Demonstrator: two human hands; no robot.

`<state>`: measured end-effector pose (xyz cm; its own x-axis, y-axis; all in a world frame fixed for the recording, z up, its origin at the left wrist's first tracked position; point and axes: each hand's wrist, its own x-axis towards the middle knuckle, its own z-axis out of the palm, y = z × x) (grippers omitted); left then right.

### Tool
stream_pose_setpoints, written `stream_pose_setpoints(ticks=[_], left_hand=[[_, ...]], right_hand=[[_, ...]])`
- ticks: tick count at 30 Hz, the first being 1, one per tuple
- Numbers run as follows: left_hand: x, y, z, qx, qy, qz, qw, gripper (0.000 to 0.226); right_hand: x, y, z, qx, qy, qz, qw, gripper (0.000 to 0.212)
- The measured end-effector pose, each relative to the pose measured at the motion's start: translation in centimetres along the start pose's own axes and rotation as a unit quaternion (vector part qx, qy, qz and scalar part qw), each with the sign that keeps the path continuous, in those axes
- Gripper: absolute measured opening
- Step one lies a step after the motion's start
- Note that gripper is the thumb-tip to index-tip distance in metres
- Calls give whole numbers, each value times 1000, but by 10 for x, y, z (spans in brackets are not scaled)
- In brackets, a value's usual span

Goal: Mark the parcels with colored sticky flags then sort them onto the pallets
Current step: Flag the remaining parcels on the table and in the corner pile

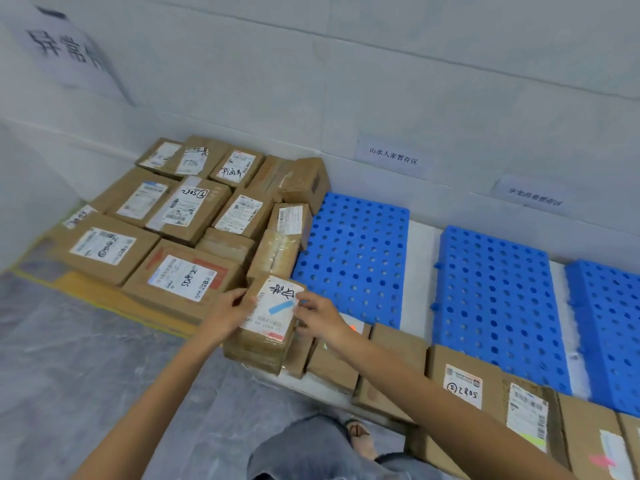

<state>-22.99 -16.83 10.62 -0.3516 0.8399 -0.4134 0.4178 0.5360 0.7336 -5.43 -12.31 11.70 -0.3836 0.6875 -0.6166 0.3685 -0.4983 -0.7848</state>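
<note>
Head view: left hand (230, 308) and right hand (318, 317) grip a rectangular cardboard parcel (259, 344).

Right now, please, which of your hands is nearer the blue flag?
Right. The right hand is at the blue flag's right end; the left hand holds the parcel's left edge.

Bright, even, cool-white lighting, diffuse across the wall (381, 81) and the grey floor covering (69, 358). Casts only faint, soft shadows in the gaps between the stacked parcels (180, 216). Leaves a mild sheen on the floor. Looks slightly soft all over; smears the large wall sign (69, 53) at top left and the small label (533, 197) at far right. Bows the wall seams toward the edges. Sharpest near centre, on the handwritten label (270, 318).
</note>
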Motion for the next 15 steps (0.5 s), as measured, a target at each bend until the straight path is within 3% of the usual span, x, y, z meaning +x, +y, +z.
stream_pose_setpoints(ticks=[4, 15], left_hand=[[9, -36, -21, 71, -11, -31, 997, 30], [47, -48, -13, 161, 54, -38, 985, 30]], right_hand=[[23, 0, 42, -23, -45, 60, 997, 40], [71, -6, 63, 8, -19, 85, 996, 39]])
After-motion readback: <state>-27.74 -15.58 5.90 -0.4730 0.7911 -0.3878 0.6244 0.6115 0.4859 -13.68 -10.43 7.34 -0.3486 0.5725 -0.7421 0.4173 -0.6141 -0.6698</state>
